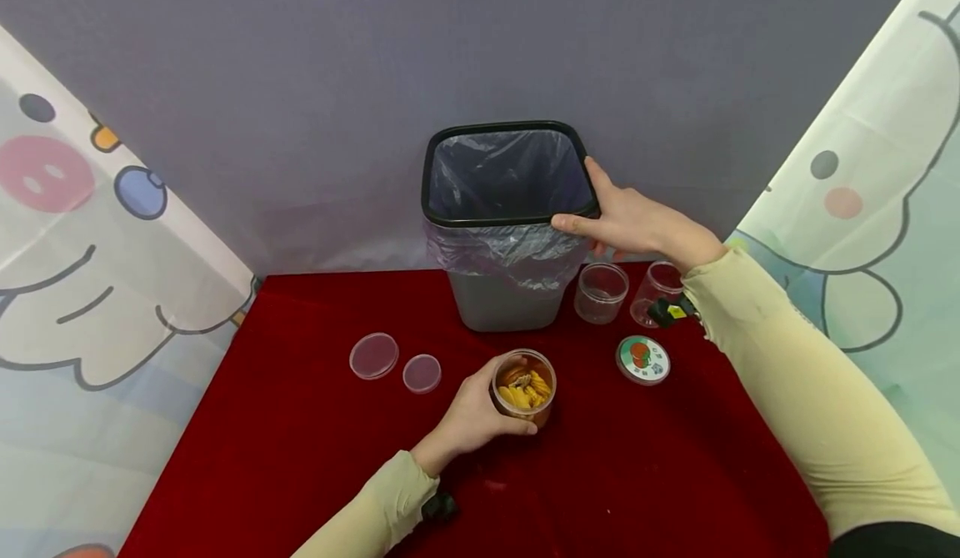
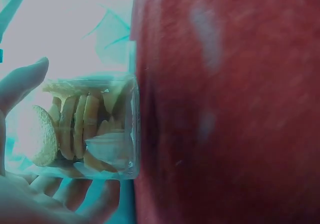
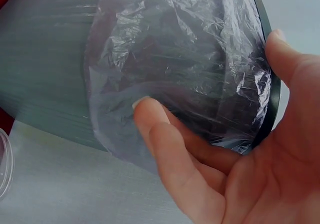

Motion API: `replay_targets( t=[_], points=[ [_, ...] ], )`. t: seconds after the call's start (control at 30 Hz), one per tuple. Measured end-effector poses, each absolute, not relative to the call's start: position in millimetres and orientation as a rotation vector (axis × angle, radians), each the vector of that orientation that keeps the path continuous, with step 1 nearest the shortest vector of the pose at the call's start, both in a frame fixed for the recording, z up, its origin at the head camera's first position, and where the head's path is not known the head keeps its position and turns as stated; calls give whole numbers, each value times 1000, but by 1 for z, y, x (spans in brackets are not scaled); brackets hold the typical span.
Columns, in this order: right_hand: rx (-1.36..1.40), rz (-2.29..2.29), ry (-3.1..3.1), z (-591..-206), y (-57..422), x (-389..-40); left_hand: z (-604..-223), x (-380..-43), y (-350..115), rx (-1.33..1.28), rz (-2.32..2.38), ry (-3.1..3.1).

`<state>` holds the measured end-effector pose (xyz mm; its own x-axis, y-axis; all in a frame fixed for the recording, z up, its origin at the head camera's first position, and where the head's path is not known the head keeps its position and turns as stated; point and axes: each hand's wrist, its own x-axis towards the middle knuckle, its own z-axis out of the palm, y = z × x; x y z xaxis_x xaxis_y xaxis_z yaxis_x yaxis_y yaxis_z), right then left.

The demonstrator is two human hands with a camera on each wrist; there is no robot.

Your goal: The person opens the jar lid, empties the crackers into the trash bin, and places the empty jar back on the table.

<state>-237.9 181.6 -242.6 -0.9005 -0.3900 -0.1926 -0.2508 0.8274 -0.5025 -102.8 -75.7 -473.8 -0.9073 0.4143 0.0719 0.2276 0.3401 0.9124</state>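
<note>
My left hand point(image 1: 474, 414) holds a clear plastic jar point(image 1: 553, 412), its thumb on the near side and its fingers round the far side. The jar's top is uncovered, and yellow biscuit-like pieces point(image 2: 77, 126) show inside. The left wrist view shows several of them stacked on edge. My right hand point(image 1: 628, 218) grips the right front corner of a grey trash bin point(image 1: 506, 304). In the right wrist view its thumb lies over the black rim point(image 3: 274, 98), with fingers against the folded-over plastic liner point(image 3: 165, 48). The liner hangs down outside the bin.
Two clear jars, one nearer the bin point(image 1: 600, 295) and one by the right sleeve point(image 1: 651, 299), stand right of the bin. A green-and-white lid point(image 1: 642, 360) lies before them. Left lie a larger clear lid point(image 1: 373, 356) and a smaller one point(image 1: 422, 374), on red cloth point(image 1: 300, 441).
</note>
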Motion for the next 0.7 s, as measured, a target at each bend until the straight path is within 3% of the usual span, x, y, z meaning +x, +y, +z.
replay_targets(
  t=[0.7],
  points=[
    [-475,-777,2696,-248,183,-237,-409,-114,-136,339,1711,2588]
  ],
)
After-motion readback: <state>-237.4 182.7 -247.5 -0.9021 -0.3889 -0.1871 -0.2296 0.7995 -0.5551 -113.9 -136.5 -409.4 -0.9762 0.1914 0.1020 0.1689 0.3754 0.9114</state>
